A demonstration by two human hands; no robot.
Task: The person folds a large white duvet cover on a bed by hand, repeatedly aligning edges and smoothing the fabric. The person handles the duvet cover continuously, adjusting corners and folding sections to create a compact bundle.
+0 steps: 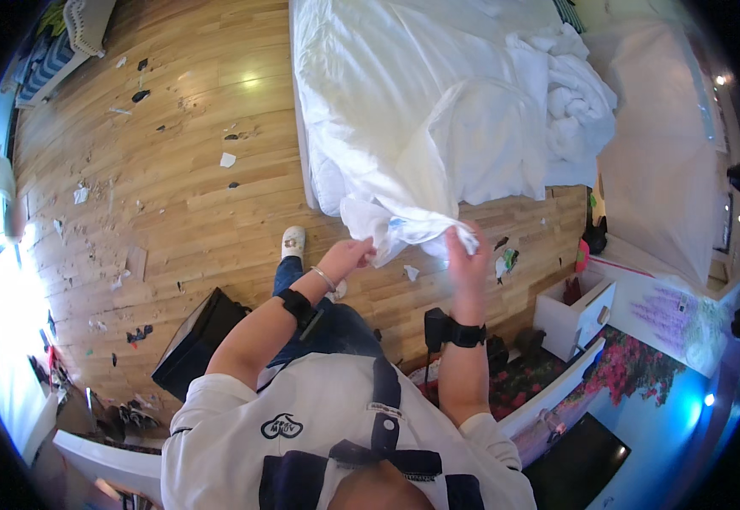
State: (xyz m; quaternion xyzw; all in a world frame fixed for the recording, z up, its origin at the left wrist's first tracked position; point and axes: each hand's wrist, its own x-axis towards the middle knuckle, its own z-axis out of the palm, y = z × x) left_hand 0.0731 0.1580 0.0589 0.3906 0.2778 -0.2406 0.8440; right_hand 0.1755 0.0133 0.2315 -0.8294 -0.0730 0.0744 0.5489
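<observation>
A white bed cover (408, 159) spreads over the bed, and one corner is drawn off the foot end towards me. My right hand (469, 258), a little blurred, grips the bunched edge of that corner. On the other side, my left hand (348, 255) pinches the hanging edge between its fingertips. The cloth between my hands is creased, with a small blue mark (397, 223) on it. Farther right on the bed lies a crumpled heap of white bedding (571, 102).
Scraps of paper and dark debris litter the wood floor (204, 210). A black box (198, 338) stands by my left side. To the right are a pulled-out white drawer (574, 312) and a dark flat screen (577, 465). Translucent sheeting (657, 153) hangs beyond the bed.
</observation>
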